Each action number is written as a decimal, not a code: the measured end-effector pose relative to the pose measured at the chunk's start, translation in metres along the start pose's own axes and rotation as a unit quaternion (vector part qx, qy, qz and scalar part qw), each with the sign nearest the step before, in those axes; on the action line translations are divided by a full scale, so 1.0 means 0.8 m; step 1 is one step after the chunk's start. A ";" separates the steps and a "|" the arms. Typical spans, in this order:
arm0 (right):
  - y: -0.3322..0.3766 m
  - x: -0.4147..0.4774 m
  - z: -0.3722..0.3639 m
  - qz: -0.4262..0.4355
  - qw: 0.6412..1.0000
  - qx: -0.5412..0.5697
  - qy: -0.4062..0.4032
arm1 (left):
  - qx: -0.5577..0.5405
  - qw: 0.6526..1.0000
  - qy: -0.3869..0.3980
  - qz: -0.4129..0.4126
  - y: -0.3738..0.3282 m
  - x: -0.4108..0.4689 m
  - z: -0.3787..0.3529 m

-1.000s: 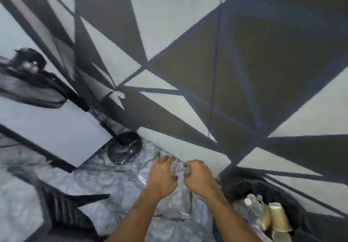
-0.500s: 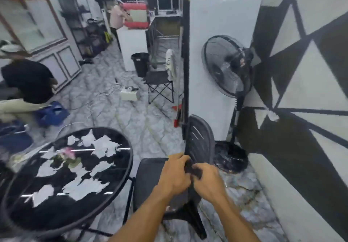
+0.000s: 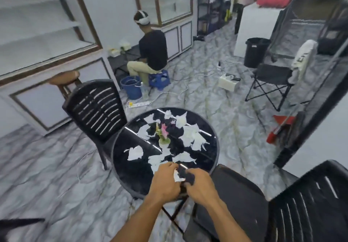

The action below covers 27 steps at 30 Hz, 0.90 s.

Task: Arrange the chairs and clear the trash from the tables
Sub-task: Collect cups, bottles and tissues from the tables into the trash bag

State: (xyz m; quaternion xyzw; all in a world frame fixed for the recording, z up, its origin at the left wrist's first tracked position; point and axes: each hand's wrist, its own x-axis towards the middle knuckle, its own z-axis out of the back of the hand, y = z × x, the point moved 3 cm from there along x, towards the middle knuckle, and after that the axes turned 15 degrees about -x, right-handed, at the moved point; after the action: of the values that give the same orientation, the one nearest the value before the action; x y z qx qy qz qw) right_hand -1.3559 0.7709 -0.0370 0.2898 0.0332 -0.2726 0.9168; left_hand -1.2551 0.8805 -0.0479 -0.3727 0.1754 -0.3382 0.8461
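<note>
Chairs: one black chair (image 3: 96,110) stands against the round table (image 3: 130,175) on its left. Across it lie paper scraps (image 3: 192,138), so we judge clearing barely begun. Our left hand (image 3: 165,182) pinches a white scrap (image 3: 176,177), our right hand (image 3: 202,186) grips a dark piece (image 3: 186,175); a second chair (image 3: 308,213) sits right.

Bare forearms (image 3: 143,221) run to left grip (image 3: 165,182) and right grip (image 3: 202,186).

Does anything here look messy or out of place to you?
Yes. Torn white paper scraps lie scattered all over the round glossy black table, around a small white flower pot. A white power strip and loose cables also trail across the marble floor beyond it.
</note>
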 end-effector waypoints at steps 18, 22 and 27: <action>-0.036 0.257 -0.100 0.077 0.976 -0.162 0.127 | 0.098 0.962 0.076 0.242 0.161 0.134 -0.044; -0.054 0.268 -0.093 0.004 0.993 -0.086 0.082 | 0.024 0.979 -0.010 0.200 0.155 0.131 -0.037; -0.072 0.288 -0.052 -0.070 0.996 0.021 -0.045 | -0.034 0.965 -0.142 0.218 0.163 0.131 0.001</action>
State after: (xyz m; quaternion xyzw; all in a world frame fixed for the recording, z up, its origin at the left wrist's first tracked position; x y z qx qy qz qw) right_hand -1.1859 0.6438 -0.1515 0.2936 0.0066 -0.3493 0.8898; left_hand -1.1228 0.8718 -0.1493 -0.3983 0.1421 -0.0830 0.9024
